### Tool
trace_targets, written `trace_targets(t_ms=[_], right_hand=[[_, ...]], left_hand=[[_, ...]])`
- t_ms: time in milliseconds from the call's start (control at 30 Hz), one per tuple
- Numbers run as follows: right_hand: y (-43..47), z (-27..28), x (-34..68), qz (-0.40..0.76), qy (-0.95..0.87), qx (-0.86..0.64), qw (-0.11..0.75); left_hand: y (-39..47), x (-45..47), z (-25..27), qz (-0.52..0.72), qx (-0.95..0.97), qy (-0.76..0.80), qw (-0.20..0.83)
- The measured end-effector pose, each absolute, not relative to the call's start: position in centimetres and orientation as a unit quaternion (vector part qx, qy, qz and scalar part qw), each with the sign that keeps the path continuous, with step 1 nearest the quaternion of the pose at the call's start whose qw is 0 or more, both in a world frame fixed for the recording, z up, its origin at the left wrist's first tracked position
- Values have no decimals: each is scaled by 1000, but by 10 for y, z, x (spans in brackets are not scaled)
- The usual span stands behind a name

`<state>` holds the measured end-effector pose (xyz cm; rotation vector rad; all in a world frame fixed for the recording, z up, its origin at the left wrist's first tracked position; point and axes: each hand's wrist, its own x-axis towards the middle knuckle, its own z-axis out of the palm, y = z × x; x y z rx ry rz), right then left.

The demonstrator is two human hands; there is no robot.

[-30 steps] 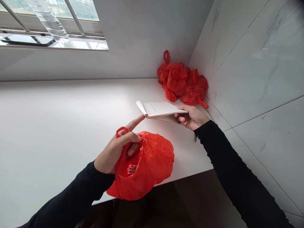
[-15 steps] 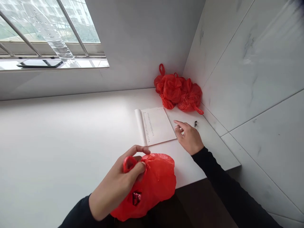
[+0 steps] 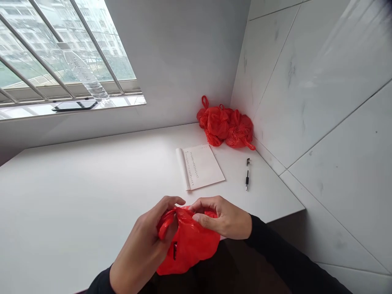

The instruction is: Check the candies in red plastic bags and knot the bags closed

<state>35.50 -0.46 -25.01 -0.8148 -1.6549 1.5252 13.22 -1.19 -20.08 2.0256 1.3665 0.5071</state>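
Note:
A red plastic bag [image 3: 196, 247] hangs at the front edge of the white table, with a small dark patch showing at its lower left. My left hand [image 3: 150, 239] is closed on the bag's gathered top and a loop handle, its index finger stretched out above. My right hand [image 3: 223, 216] pinches the bag's upper right part between thumb and fingers. What lies inside the bag is mostly hidden. Just beyond my hands, an open notepad [image 3: 203, 167] with columns of small writing rests on the table.
Several knotted red bags [image 3: 226, 124] are heaped in the back corner against the tiled wall [image 3: 321, 122]. A pen [image 3: 247, 181] and its cap [image 3: 248, 162] lie right of the notepad. On the windowsill, a water bottle [image 3: 88, 79] leans near a flat dark device [image 3: 75, 105].
My right hand has come back from beside the notepad and taken hold of the bag's top. The pen it covered now shows. The view has shifted slightly.

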Motion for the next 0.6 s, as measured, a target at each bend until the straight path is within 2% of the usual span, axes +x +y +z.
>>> trace_targets(t_ms=[233,333,400,467,533,600], right_hand=[[-20,-238,343,506,-627,-367,466],[-21,-245,352,390,-648,-422,500],[-18,-260,365,304,-641,-488,508],[-14,-278,379,274,-624,-531,503],[-11,-294,387,290,-615,-538,499],[-12,-300,386,307,-609,-529,505]], left_hand=[[-28,133,-192,179,796,497,295],[-30,104,-206,166,829,501,185],[-29,70,-227,155,847,503,72],[-27,36,-249,153,849,504,-46],[-26,16,-262,138,837,528,-44],[-28,17,-260,139,819,556,18]])
